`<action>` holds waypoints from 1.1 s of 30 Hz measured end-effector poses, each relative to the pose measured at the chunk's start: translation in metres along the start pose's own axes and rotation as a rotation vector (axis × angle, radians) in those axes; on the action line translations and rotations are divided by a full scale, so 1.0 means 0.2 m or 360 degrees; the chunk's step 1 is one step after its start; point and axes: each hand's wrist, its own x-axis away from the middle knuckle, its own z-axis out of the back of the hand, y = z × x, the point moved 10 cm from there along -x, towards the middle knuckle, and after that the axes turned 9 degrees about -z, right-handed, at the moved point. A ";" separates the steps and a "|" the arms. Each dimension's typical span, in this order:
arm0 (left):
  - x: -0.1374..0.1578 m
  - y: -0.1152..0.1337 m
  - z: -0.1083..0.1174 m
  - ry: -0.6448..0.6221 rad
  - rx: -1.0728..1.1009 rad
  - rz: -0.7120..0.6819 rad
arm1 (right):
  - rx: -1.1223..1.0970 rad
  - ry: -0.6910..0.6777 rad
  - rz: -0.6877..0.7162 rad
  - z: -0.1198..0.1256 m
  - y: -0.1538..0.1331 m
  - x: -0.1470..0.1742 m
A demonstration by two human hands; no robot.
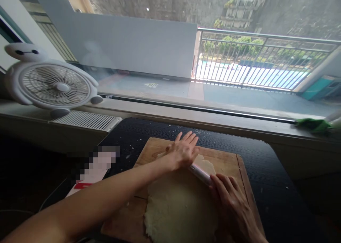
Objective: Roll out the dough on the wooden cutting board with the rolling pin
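A wide, thin sheet of dough [181,207] with ragged edges lies on a wooden board [226,157]. Across its far part runs a slim, shiny rolling pin [201,173], slanting down to the right. My left hand [183,150] rests over the pin's far end, palm down, with its fingers stretched out and apart. At the near end, my right hand [231,196] has its fingers bent over the pin. Both hands hide the pin's ends, and my right hand covers part of the dough's right edge.
The board stands on a black table [266,172] dusted with flour near its far edge. A pale packet with red print [87,179] lies at the left. On the window sill are a white fan [61,86] and a green cloth [313,125].
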 end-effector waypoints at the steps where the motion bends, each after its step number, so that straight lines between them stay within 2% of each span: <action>1: 0.12 0.03 0.03 0.0041 -0.0022 -0.0059 | -0.0069 0.0019 0.0012 0.00 -0.02 0.03; 3: 0.38 0.10 0.08 0.0106 -0.0075 -0.0163 | -0.0195 0.0003 0.0015 -0.01 -0.04 0.05; 4: 0.50 0.11 0.10 0.0132 -0.0113 -0.0147 | -0.0219 -0.0024 0.0000 -0.03 -0.04 0.03; 6: 0.69 0.12 0.14 0.0187 -0.0206 -0.0064 | -0.0173 -0.0073 -0.0043 -0.08 -0.03 -0.09; 8: 0.80 0.10 0.17 0.0229 -0.0276 0.0050 | -0.0080 -0.0085 -0.0071 -0.14 -0.01 -0.30; 11: 0.83 0.08 0.19 0.0297 -0.0287 0.0180 | -0.0089 -0.0020 -0.0069 -0.22 -0.04 -0.65; 13: 0.81 0.08 0.20 0.0355 -0.0260 0.0207 | -0.0105 -0.0003 -0.0060 -0.26 -0.09 -0.79; 15: 0.81 0.09 0.21 0.0416 -0.0229 0.0218 | -0.0120 -0.0022 -0.0002 -0.27 -0.16 -0.79; 20: 0.84 0.13 0.25 0.0554 -0.0111 0.0203 | -0.0067 -0.0186 0.0057 -0.22 -0.23 -0.47; 22: 0.84 0.12 0.25 0.0550 -0.0060 0.0207 | -0.0028 -0.0224 0.0024 -0.21 -0.22 -0.42; 25: 0.83 0.06 0.28 0.0565 0.0005 0.0302 | 0.0009 -0.0193 -0.0013 -0.25 -0.22 -0.54; 30: 0.86 -0.04 0.29 0.0521 -0.0038 0.0400 | 0.0059 -0.0251 0.0018 -0.48 -0.34 -0.94; 33: 0.90 -0.07 0.29 0.0503 -0.0075 0.0455 | 0.0071 -0.0324 0.0089 -0.54 -0.42 -0.99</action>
